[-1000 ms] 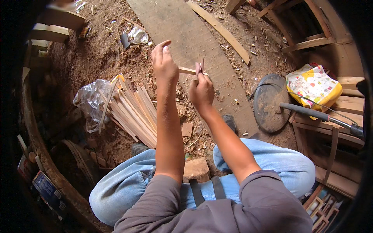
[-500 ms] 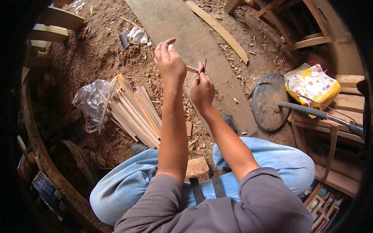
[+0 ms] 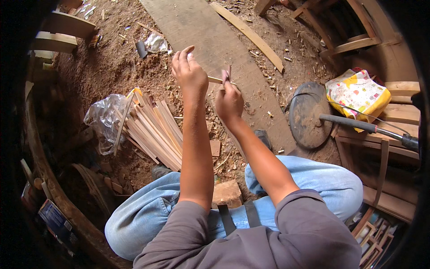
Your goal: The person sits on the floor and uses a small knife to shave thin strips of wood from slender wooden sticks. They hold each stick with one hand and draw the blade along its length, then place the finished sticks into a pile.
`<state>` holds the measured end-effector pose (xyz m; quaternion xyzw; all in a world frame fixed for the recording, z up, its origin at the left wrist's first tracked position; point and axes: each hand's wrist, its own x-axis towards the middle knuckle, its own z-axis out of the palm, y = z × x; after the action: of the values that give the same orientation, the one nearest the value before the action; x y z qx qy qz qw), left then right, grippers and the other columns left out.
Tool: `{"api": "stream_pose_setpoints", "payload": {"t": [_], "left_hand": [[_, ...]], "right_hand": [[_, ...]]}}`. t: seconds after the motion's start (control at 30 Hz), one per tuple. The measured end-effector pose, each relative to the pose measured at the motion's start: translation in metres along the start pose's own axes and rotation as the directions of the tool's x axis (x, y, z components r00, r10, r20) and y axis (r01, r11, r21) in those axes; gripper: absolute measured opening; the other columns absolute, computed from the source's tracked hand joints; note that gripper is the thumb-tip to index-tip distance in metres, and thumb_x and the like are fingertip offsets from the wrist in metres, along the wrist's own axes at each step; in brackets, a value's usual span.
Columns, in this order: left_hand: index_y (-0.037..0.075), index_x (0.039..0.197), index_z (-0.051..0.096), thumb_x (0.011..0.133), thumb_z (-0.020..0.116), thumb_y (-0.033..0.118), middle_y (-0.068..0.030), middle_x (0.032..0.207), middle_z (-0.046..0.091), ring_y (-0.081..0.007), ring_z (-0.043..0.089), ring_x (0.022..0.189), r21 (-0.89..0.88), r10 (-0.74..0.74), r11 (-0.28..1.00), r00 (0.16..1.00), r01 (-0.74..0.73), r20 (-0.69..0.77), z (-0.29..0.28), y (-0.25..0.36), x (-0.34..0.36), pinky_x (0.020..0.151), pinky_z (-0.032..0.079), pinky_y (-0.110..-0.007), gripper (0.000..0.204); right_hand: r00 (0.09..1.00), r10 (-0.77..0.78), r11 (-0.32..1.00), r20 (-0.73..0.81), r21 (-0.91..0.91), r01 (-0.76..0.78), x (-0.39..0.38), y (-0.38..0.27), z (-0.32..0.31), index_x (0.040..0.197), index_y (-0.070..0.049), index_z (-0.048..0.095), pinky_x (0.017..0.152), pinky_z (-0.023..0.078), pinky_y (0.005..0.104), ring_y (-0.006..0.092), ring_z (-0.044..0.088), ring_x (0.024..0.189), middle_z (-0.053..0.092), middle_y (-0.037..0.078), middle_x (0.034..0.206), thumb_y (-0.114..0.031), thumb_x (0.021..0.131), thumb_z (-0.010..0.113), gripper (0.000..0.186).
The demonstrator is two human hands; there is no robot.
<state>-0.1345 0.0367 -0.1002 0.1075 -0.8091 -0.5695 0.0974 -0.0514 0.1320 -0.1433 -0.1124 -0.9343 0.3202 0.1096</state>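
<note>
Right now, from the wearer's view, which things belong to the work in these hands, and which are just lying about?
Belongs to the work:
thin wood strip, between left hand and right hand
small purplish piece, pinched in the right hand
bundle of strips, probably, being similar wood

Seemingly just lying about:
curved plank
crumpled white scrap
dark round disc
yellow-and-white bag

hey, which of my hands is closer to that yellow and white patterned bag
Your right. The right hand is to the left of the patterned bag; the left hand is on that same side, farther away.
</note>
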Motion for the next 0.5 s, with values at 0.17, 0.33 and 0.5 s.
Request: {"api": "stream_pose_setpoints", "payload": {"t": [0.17, 0.33, 0.5], "left_hand": [[0.003, 0.123, 0.062, 0.105, 0.038, 0.023, -0.0217, 0.140, 0.047, -0.0376, 0.039, 0.136, 0.264, 0.045, 0.964, 0.996, -0.024, -0.075, 0.023, -0.043, -0.005, 0.115, 0.028, -0.048, 0.037], [-0.001, 0.126, 0.059, 0.102, 0.047, 0.029, -0.0217, 0.138, 0.049, -0.0389, 0.042, 0.132, 0.182, -0.177, 0.973, 0.965, 0.142, 0.193, 0.060, -0.116, -0.090, 0.110, 0.034, -0.051, 0.040], [0.002, 0.117, 0.063, 0.094, 0.063, 0.035, -0.0202, 0.132, 0.051, -0.0369, 0.045, 0.127, 0.312, -0.194, 0.933, 0.981, 0.177, 0.024, 0.046, -0.149, -0.088, 0.107, 0.036, -0.049, 0.040]], "right_hand": [[0.955, -0.288, 0.934, -0.076, 0.197, 0.298, -0.015, -0.010, 0.009, 0.098, -0.002, 0.061, 0.064, 0.054, 0.0499, 0.0427, 0.066, 0.076, 0.062, 0.023, 0.083, -0.013, 0.090, 0.056, 0.015], [0.913, 0.148, 0.983, 0.380, -0.160, -0.092, -0.059, 0.079, 0.036, 0.128, -0.016, 0.060, 0.066, 0.054, 0.0469, 0.0372, 0.068, 0.081, 0.068, 0.019, 0.095, -0.020, 0.094, 0.055, 0.034], [0.997, 0.078, 0.996, 0.009, -0.054, -0.077, -0.063, 0.126, 0.043, 0.131, -0.023, 0.062, 0.070, 0.053, 0.0509, 0.0388, 0.064, 0.082, 0.063, 0.013, 0.095, -0.011, 0.087, 0.054, 0.046]]}}
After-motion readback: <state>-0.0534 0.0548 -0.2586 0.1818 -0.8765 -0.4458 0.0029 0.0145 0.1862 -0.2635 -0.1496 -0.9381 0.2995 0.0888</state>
